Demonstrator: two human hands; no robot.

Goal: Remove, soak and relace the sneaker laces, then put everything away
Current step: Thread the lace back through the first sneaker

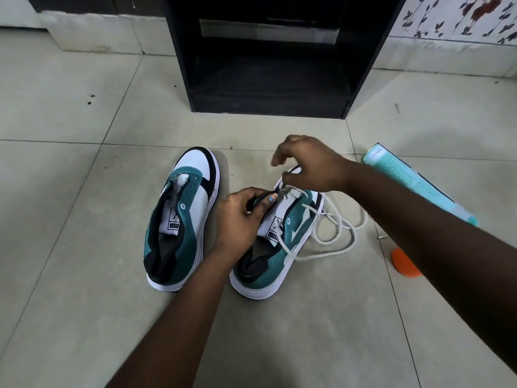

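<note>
Two teal, white and black sneakers stand side by side on the tiled floor. The left sneaker (181,219) has bare eyelets and no lace. My left hand (242,217) grips the tongue side of the right sneaker (275,247). Just above its front eyelets, my right hand (307,166) pinches the white lace (333,233). The rest of the lace loops loosely over the shoe's right side and onto the floor.
A black open-fronted cabinet (268,65) stands straight ahead against the wall. A teal tube-shaped package (414,183) lies on the floor at the right, with an orange round object (402,261) partly hidden by my right forearm. Small screws lie nearby.
</note>
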